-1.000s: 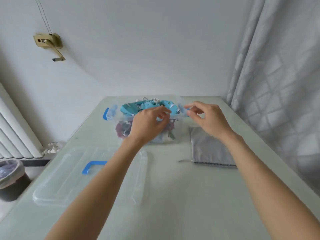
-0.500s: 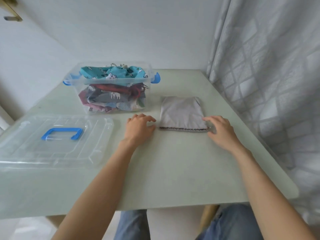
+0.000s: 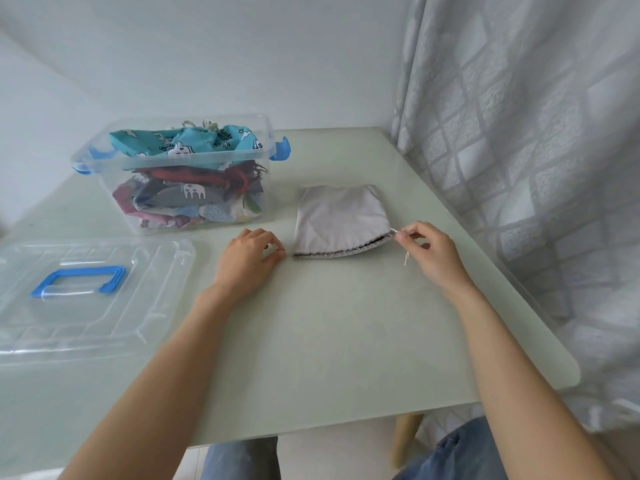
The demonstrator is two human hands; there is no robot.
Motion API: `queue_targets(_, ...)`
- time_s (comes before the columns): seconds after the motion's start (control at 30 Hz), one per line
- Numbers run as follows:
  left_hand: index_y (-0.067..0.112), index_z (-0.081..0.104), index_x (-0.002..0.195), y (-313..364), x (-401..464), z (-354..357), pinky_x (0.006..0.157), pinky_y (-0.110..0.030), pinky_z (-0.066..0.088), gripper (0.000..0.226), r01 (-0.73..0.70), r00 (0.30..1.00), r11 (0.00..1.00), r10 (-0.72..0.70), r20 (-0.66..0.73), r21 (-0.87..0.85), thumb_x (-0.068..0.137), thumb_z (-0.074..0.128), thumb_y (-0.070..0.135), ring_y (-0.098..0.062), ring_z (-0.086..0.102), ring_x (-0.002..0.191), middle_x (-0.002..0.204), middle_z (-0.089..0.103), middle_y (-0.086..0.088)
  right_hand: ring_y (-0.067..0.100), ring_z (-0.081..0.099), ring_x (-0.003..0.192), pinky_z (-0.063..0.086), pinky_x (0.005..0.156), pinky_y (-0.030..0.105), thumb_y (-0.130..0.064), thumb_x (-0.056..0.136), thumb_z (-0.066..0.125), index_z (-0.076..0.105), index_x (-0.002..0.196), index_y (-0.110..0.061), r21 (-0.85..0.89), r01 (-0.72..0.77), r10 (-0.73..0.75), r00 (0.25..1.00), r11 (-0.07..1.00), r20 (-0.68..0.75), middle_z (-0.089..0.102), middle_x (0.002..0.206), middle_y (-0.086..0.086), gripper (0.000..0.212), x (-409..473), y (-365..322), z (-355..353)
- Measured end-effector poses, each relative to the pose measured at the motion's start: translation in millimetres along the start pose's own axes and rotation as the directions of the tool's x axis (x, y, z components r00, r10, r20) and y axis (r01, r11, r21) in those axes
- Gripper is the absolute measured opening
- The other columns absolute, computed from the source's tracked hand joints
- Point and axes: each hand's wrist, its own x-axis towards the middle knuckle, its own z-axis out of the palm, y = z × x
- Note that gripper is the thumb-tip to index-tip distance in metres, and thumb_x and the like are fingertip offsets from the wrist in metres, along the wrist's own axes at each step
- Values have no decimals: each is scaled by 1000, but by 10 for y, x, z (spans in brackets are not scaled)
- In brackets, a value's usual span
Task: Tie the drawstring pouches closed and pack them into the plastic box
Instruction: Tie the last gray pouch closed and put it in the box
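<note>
A flat grey fabric drawstring pouch (image 3: pixel 341 220) lies centre frame on the pale green worktop (image 3: pixel 329 341), untied. The right hand (image 3: pixel 427 251) pinches its thin white cord (image 3: pixel 398 235) at the pouch's right corner, while the left hand (image 3: pixel 247 261), loosely curled and holding nothing, rests at its left corner. The clear plastic box with blue latches (image 3: pixel 180 174), upper left, is nearly full of patterned pouches, so this looks like the last one; the clear lid with a blue handle (image 3: pixel 86 292) lies off, at the left.

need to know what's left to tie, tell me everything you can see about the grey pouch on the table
The grey pouch is plain, soft-looking cloth, lying flat on the table just right of the plastic box, apart from it. Its mouth faces the person, edged with dark stitching and not cinched. The right hand pinches the pale drawstring at its right corner. The left hand lies near the left corner; contact is unclear.
</note>
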Motion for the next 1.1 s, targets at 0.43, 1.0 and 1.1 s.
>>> queue_targets(0.43, 23, 67, 92, 57, 34, 11, 93, -36, 40, 15, -13, 1000, 996, 15, 22, -86, 82, 67, 34, -24, 50, 104, 109, 61, 1, -3, 44, 52, 34, 54, 12, -19, 90, 60, 58, 74, -12, 175, -115, 127, 990, 978, -57, 53, 64, -6, 17, 35, -87, 133)
queue_targets(1.0, 24, 62, 79, -90, 86, -189, 74, -27, 47, 18, 134, 951, 866, -250, -184, -482, 94, 52, 24, 3, 61, 73, 71, 67, 17, 14, 67, 91, 48, 87, 27, -14, 98, 36, 46, 71, -16, 972, -228, 445, 878, 60, 179, 75, 82, 1, 29, 409, -241, 368)
queue_targets(1.1, 17, 58, 82, 118, 102, -214, 92, -29, 46, 23, 87, 949, 311, -314, -16, -946, 99, 43, 20, -6, 59, 101, 107, 65, 4, 14, 71, 77, 47, 91, 33, -14, 100, 34, 46, 73, -15, 975, -221, 386, 901, 21, 196, 72, 79, 2, 30, 406, -237, 358)
